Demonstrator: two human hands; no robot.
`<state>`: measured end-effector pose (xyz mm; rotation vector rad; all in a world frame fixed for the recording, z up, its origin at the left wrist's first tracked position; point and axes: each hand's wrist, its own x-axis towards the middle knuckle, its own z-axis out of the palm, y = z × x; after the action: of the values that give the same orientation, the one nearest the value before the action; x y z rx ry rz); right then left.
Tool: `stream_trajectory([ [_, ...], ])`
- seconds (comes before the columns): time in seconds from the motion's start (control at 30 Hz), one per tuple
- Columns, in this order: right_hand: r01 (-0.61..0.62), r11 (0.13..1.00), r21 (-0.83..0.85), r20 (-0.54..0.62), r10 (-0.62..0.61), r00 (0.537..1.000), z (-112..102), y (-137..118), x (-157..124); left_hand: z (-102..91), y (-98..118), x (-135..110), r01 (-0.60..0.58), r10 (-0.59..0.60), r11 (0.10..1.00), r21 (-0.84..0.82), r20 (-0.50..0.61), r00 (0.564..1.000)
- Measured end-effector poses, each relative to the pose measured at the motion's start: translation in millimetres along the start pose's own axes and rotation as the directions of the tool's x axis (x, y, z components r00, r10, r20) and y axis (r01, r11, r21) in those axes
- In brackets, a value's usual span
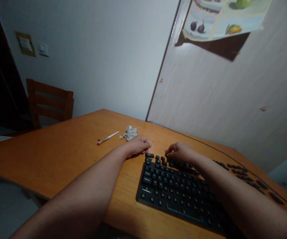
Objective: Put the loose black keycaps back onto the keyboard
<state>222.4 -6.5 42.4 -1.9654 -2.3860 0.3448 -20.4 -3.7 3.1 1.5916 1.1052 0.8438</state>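
Observation:
A black keyboard (168,196) lies on the table, its lower rows bare of keycaps and its upper rows still carrying theirs. Loose black keycaps (149,155) stand in rows just beyond its far edge. Over those rows, my right hand (183,152) pinches a small dark keycap (167,154) at the fingertips, close to the table. My left hand (138,145) rests on the table left of the loose keycaps, fingers curled together, with no object visible in them. A crumpled grey tissue (131,133) lies just behind it. My right forearm hides part of the keyboard.
A white brush with a reddish tip (108,137) lies left of the tissue, beside a tiny dark piece (98,140). More loose keycaps (248,179) spread at the right. A thin black cable (195,140) runs along the table's back. A wooden chair (50,99) stands behind left.

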Motion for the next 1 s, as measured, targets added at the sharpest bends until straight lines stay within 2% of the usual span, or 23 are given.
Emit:
stream_trajectory([
  [0.13, 0.008, 1.0, -0.003, 0.004, -0.008, 1.0, 0.7, 1.1, 2.9, 0.0, 1.4, -0.8, 0.029, -0.029, 0.999, 0.016, -0.015, 0.999],
  [0.4, 0.005, 1.0, -0.01, -0.016, -0.005, 1.0, 1.2, 0.1, 2.6, 0.0, -5.1, 4.1, -0.026, 0.026, 1.0, 0.01, -0.001, 1.0],
  [1.0, 0.022, 0.999, -0.027, -0.069, -0.024, 0.997, -7.5, 1.3, -2.1, -1.6, -5.1, 4.4, -0.013, 0.013, 0.999, 0.037, 0.011, 1.0],
])
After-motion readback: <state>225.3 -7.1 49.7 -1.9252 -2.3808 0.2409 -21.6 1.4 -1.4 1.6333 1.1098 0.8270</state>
